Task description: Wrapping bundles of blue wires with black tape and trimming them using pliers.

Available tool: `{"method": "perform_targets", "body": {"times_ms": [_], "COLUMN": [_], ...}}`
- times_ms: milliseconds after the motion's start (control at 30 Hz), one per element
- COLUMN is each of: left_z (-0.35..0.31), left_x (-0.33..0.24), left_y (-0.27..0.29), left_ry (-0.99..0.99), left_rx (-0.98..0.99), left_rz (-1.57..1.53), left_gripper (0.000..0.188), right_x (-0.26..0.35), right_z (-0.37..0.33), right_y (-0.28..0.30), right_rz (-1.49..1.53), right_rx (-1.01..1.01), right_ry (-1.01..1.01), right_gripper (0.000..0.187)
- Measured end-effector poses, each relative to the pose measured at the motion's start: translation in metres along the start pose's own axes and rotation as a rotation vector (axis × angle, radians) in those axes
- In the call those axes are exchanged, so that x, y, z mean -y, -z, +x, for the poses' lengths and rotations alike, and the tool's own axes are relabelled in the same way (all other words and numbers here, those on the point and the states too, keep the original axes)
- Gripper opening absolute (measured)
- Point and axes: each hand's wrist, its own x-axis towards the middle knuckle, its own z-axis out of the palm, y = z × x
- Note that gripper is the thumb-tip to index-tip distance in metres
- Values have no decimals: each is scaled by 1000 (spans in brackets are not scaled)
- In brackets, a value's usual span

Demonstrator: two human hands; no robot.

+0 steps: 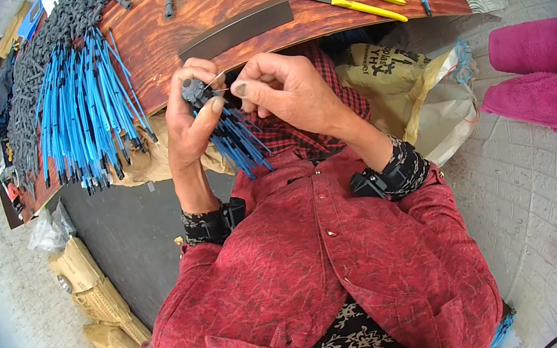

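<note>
1. Upper centre of the frame: the left hand [187, 132] gripped a bundle of blue rods [235, 144] near its grey heads [195, 92].
2. The right hand [288, 91] pinched a thin wire [222, 90] (far end unclear) alongside.
3. A slackened left grip could have let rods slip.

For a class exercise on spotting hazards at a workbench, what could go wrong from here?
1. The thin wire by the right hand might prick a finger.
2. The blue-and-black bundle hangs below the left hand; a loosened grip could let rods drop.
3. Blue rods overhang the tabletop at the left, so a bump might knock some off.
</note>
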Motion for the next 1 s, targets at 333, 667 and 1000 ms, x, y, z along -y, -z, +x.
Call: {"method": "perform_targets", "body": {"times_ms": [333, 667, 1000], "left_z": [-5, -7, -4], "left_x": [-2, -7, -9], "left_y": [12, 8, 6], "left_ry": [14, -15, -4], "left_rx": [-28, 24, 33], "left_rz": [-65, -70, -63], "left_gripper": [36, 28, 29], "right_x": [-11, 5, 16], "right_z": [6, 9, -42], "right_y": [186, 198, 94], "right_rz": [-1448, -1419, -639], "right_rx": [-405, -229, 342], "right_ry": [301, 117, 36], "right_gripper": [36, 23, 23]}}
